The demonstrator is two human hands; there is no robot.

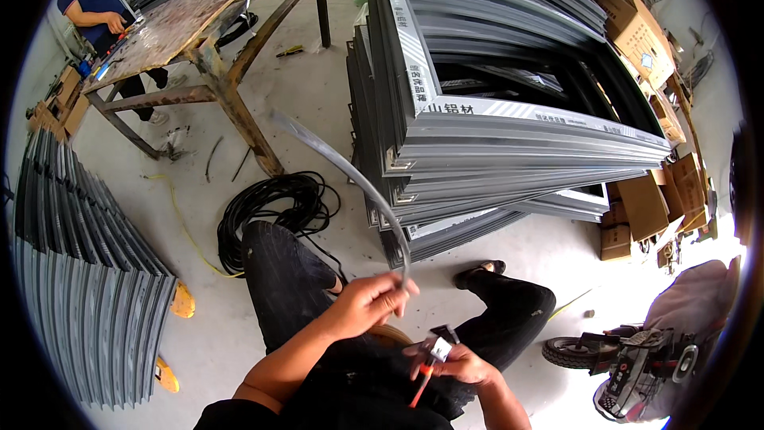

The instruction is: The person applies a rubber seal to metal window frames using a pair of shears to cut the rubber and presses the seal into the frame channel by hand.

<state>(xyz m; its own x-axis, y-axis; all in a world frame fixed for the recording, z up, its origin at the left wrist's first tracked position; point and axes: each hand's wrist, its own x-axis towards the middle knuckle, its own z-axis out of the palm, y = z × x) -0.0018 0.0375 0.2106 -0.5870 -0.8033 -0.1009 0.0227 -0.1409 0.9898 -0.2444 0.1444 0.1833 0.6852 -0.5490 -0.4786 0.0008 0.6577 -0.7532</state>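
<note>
My left hand [368, 304] is closed around the near end of a long, thin grey strip [350, 169]. The strip runs up and away to the left, past the stacked frames. Lower down, in front of my lap, my right hand [465, 364] is closed on a small tool with an orange-red handle [423, 382]. Also at its fingers is a small silver and black block [440, 345]; whether it belongs to the tool I cannot tell. The two hands are apart, with the right one nearer to me.
Grey metal frames [525, 151] are piled ahead. A coil of black cable [274, 203] lies by my left knee. Grey profiles [95, 310] stand at left. A person [91, 8] works behind a worn table [175, 24]. Cardboard boxes [649, 207] and a two-wheeler [637, 366] are at right.
</note>
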